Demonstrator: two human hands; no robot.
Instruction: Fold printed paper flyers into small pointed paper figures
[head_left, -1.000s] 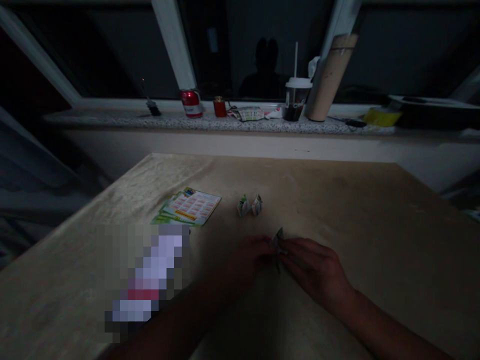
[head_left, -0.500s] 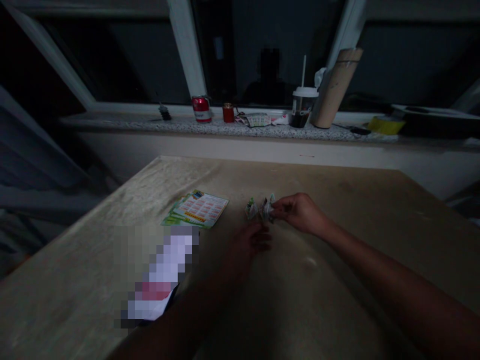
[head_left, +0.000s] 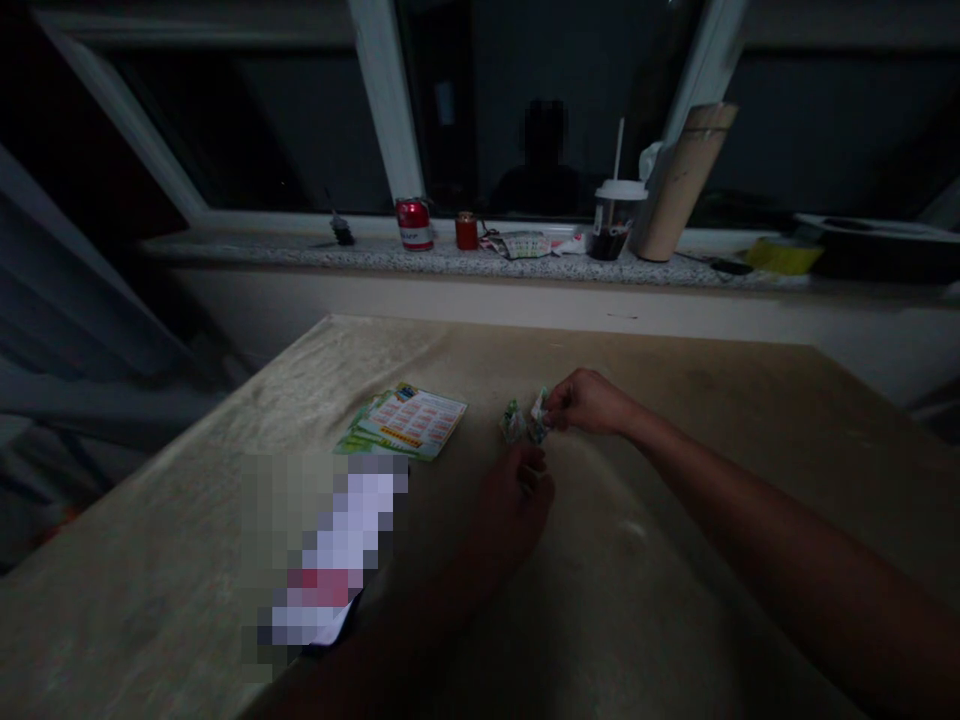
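Two small folded pieces of printed paper, with green and white on them, stand close together near the middle of the table. My right hand (head_left: 589, 400) pinches the right folded paper (head_left: 538, 412) between thumb and fingertips. The left folded paper (head_left: 513, 423) stands just beside it, touched by no fingers of that hand. Just in front of both papers is my left hand (head_left: 521, 495), in shadow, its fingers loosely bent and apart with nothing visible in them. To the left lies a fanned stack of printed cards (head_left: 420, 420) with green edges.
A blurred-out phone-like object (head_left: 345, 550) lies at the table's front left. Behind the table (head_left: 720, 400), the windowsill (head_left: 285, 250) holds a red can (head_left: 415, 225), a small red jar (head_left: 466, 232), a lidded cup with a straw (head_left: 611, 220) and a tall tan cylinder (head_left: 686, 185).
The right folded paper, in my right hand's pinch, has turned and stands a little more apart from the left one. My left hand's fingers have curled more. The view has shifted slightly.
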